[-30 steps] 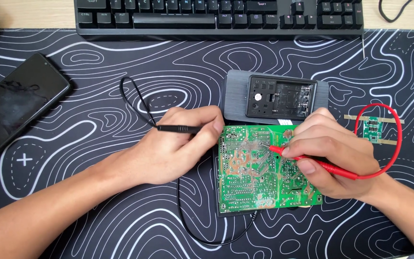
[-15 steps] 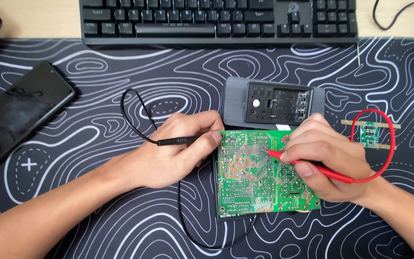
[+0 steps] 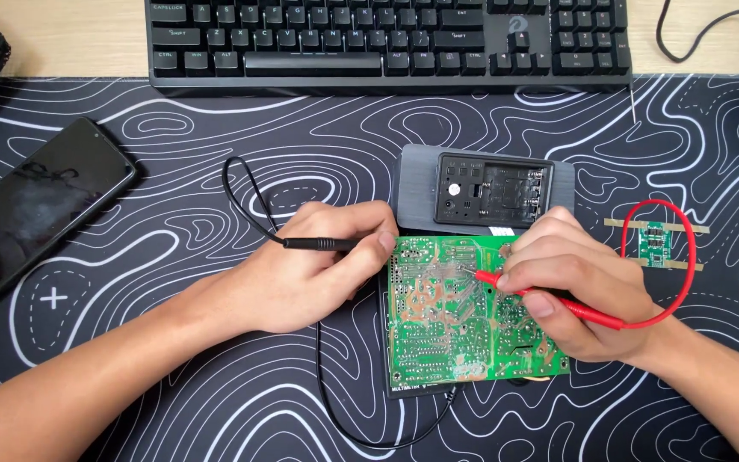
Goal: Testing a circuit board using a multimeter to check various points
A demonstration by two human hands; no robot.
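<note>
Your left hand pinches the black probe and your right hand pinches the red probe pen-style, tips beyond fingertips, steadied on the board.

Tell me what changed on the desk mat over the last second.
Very little. The whole view slid slightly as the head camera shifted. The left hand still holds the black probe at the edge of the green circuit board, and the right hand still presses the red probe onto it. Phone, keyboard and grey meter stayed put.
</note>
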